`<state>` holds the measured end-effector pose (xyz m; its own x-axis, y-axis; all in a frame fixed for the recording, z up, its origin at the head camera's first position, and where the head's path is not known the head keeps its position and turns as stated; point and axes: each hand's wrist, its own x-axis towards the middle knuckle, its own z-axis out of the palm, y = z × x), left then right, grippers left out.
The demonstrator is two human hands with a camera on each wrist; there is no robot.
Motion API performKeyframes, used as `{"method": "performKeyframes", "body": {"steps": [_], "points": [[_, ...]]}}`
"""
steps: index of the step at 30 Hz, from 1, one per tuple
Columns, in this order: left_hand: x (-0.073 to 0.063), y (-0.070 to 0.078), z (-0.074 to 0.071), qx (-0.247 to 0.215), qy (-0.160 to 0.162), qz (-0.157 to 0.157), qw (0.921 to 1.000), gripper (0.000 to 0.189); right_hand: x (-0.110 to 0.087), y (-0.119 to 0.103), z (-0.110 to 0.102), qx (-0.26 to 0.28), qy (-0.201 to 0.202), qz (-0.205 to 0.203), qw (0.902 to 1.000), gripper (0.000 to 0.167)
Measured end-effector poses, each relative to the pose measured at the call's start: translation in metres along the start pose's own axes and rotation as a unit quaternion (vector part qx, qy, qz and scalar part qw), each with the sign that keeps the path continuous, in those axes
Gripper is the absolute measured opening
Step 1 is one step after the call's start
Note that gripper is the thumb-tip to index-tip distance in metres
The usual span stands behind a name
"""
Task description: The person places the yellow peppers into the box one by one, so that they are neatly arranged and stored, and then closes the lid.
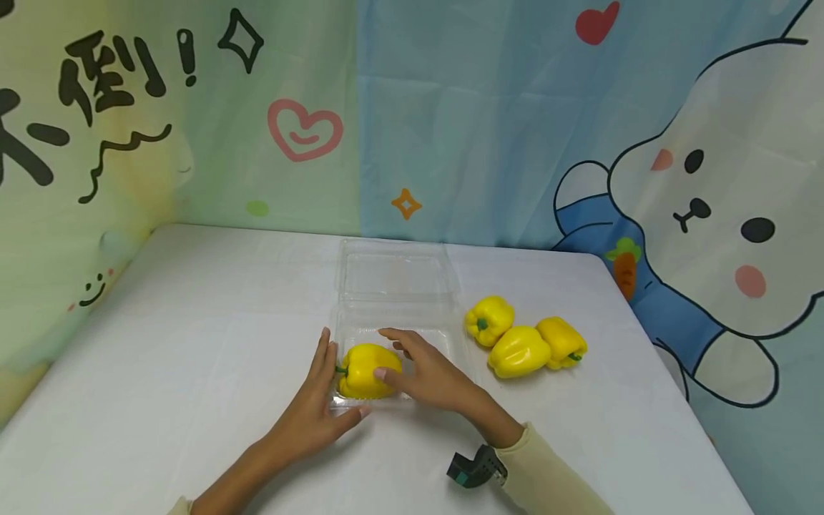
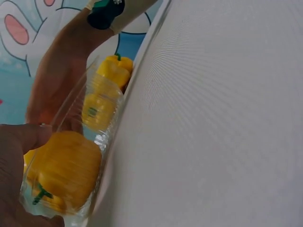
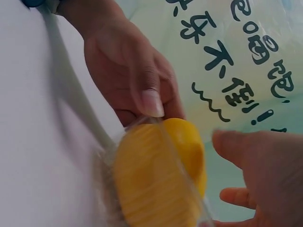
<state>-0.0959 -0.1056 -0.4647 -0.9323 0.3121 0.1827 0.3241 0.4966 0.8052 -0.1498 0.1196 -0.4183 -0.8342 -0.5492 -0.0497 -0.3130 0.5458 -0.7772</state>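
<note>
Head | hands (image 1: 312, 411) (image 1: 430, 370) flank yellow pepper (image 1: 362, 368) in clear container (image 1: 394, 313) | left straight-fingered, right loosely bent

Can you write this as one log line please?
left hand: touching clear box | right hand: above box | lid: open | inside box: one yellow pepper | table: three more peppers, right of box

Right sleeve (image 1: 558, 472): pale beige, shown at lower right, head view. Right device (image 1: 475, 468): black, blocky, marked with teal, worn beside sleeve end. Left sleeve (image 1: 182, 507): beige, cut off at bottom left. Left device (image 3: 33, 2): bluish, cropped at upper left, right wrist view.
</note>
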Motion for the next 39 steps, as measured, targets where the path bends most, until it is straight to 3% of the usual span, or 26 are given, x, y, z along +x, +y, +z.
{"method": "performKeyframes", "body": {"steps": [9, 25, 29, 39], "points": [[0.001, 0.001, 0.0, -0.005, -0.005, -0.005, 1.0, 0.107, -0.007, -0.002, -0.025, 0.05, 0.087, -0.02, 0.9948, 0.041], [0.001, -0.001, 0.002, 0.008, -0.003, 0.0, 1.0, 0.107, -0.053, 0.029, -0.07, 0.028, 0.23, -0.016, 0.9725, 0.024], [0.002, -0.001, 0.001, 0.01, -0.005, 0.001, 0.9999, 0.108, -0.062, 0.044, -0.082, 0.004, 0.254, -0.031, 0.9667, 0.024], [0.002, -0.002, 0.0, 0.009, -0.006, 0.001, 0.9999, 0.108, -0.085, 0.088, -0.122, -0.135, 0.283, -0.091, 0.9451, 0.026]]}}
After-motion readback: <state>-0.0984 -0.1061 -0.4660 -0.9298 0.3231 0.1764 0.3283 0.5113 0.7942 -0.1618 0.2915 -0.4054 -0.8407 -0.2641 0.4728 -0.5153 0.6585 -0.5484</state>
